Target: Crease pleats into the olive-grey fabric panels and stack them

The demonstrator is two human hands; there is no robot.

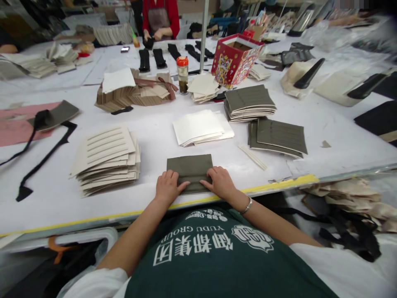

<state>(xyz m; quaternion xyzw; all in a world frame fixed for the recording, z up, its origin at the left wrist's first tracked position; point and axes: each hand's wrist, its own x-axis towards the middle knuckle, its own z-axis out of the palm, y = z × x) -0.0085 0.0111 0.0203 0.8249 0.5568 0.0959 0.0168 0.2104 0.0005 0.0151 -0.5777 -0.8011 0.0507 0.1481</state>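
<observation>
A dark grey-green fabric panel [190, 164] lies flat on the white table near its front edge, with creases across its lower part. My left hand [169, 186] is at the panel's left side, fingers curled and thumb pressed on the surface. At the right side my right hand [221, 182] does the same, its thumb pointing inward. Left of my hands is a stack of cream panels [107, 159] with lines across the top one. Beyond the panel lies a pile of white sheets [200, 126]. Farther right are loose grey-green panels [281, 136] and a taller grey-green stack [249, 101].
Yellow tape [279, 184] runs along the table's front edge. Narrow cream strips [252, 156] lie right of my hand. Farther back stand a red box [232, 62] and an orange-lidded bottle [182, 74]. Across the table a person in red [159, 20] handles a black piece.
</observation>
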